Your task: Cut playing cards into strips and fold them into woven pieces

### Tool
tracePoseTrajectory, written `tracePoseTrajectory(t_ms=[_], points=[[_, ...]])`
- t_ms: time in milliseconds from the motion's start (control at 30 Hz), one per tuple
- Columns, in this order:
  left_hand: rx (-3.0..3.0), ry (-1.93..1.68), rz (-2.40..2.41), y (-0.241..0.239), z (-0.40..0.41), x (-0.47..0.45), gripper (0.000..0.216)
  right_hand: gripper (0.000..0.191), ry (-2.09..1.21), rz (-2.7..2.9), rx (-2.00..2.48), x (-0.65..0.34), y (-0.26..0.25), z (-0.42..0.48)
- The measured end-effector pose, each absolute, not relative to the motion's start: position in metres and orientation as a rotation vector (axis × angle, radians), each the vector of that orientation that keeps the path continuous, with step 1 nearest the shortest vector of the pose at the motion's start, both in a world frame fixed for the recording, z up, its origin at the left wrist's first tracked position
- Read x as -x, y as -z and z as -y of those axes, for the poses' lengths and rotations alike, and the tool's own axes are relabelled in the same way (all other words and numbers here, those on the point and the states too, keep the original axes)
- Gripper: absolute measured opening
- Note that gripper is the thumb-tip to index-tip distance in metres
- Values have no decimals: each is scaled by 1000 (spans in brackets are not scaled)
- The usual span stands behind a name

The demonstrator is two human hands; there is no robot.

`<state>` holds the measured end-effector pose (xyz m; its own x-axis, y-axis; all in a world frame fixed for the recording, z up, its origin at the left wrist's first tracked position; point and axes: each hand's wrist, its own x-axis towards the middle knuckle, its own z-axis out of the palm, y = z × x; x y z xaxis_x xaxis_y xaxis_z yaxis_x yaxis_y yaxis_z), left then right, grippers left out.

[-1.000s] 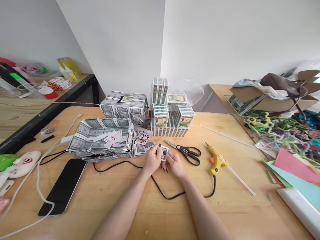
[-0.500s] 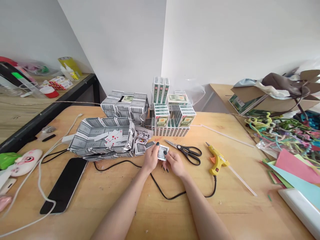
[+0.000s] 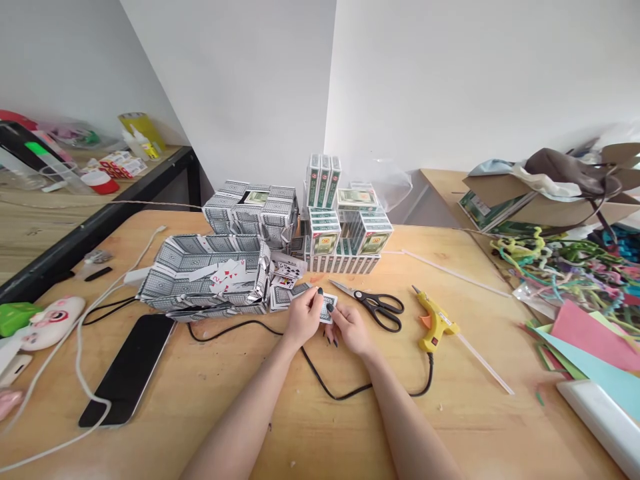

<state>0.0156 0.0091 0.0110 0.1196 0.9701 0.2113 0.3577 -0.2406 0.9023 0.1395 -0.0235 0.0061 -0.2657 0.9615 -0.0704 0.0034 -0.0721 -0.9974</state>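
A playing card (image 3: 328, 307), patterned back up, is held between both hands above the table. My left hand (image 3: 303, 316) is closed on the card's left part, and my right hand (image 3: 351, 325) pinches its right edge. Loose playing cards (image 3: 283, 297) lie just beyond my left hand. Further left stands an open box made of playing cards (image 3: 200, 303), with several cards inside. Black-handled scissors (image 3: 376, 305) rest right of my hands. Beyond them lies a yellow glue gun (image 3: 434, 323) with a clear glue stick in its back.
A second card-built box (image 3: 253, 213) and stacked card packs (image 3: 345, 243) stand at the back. A black phone (image 3: 127, 370) and white cable (image 3: 83, 353) lie left. Pipe cleaners (image 3: 565, 267) and coloured paper (image 3: 595, 340) fill the right side. A black cord (image 3: 330, 393) runs under my forearms.
My left thumb and fingers have shifted slightly right across the card. The right hand keeps its pinch, and the other things stay where they were.
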Motion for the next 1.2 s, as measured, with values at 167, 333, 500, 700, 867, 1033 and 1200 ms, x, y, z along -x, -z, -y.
tracePoseTrajectory(t_ms=[167, 333, 500, 700, 867, 1033, 1200], points=[[-1664, -1113, -1273, -11, -9, -16, 31, 40, -1482, 1364, 1118, -141, -5, 23], [-1617, -1116, -1229, -9, -9, -17, 32, 39, -1502, 1345, 1100, -141, -5, 23], [-1555, -1148, -1197, -7, -9, -18, 32, 37, -1505, 1296, 1099, -141, -6, 23], [-1348, -1158, -1154, -4, -11, -17, 36, 39, -1491, 1320, 1101, -140, -7, 22], [-1511, -1125, -1188, -4, -15, -12, 33, 39, -1480, 1347, 1114, -140, -7, 23], [-1703, -1135, -1245, -4, -17, -6, 33, 38, -1488, 1355, 1091, -141, -7, 24], [-1823, -1105, -1239, -7, -16, -4, 32, 35, -1532, 1322, 1057, -143, -6, 24]])
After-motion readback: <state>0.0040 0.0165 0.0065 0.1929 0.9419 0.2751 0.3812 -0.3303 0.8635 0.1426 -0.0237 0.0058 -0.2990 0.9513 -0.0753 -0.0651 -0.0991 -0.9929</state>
